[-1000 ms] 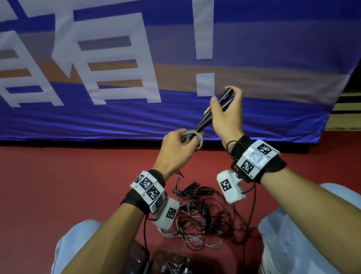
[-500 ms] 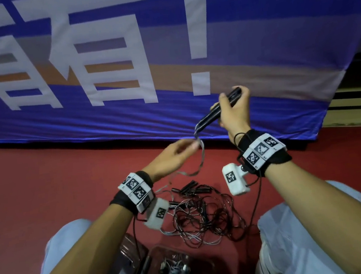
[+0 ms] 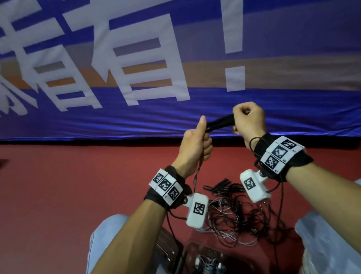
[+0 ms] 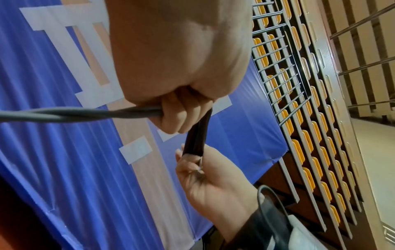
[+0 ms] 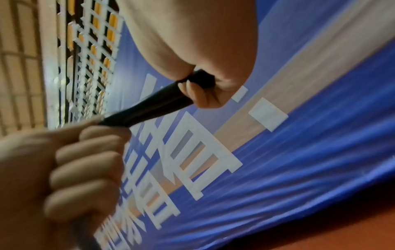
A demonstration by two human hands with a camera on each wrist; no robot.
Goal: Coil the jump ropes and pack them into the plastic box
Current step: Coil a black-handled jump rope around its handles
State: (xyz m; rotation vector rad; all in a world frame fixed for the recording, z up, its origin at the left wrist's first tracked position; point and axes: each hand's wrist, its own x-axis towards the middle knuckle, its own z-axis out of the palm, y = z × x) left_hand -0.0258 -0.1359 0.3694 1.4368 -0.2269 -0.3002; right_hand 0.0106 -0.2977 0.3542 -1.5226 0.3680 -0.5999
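Both hands now meet on the rope handles (image 3: 219, 122): half a second ago the left hand (image 3: 195, 145) hung lower with slack cord looped off it; now it has risen and its grip is a fist round the narrow end, thumb up, with grey cord (image 3: 196, 175) trailing below. The right hand (image 3: 249, 121) keeps a closed fist on the thick end. Judged, the wrap is being pulled tight around the handles, so this rope is near ready to pack. Counts: two handles pressed together, one rope in hand; below the hands, a tangled heap of cords (image 3: 240, 218) on the red floor, number unclear; nearer the knees, one dark box (image 3: 252, 266) with rope already inside.
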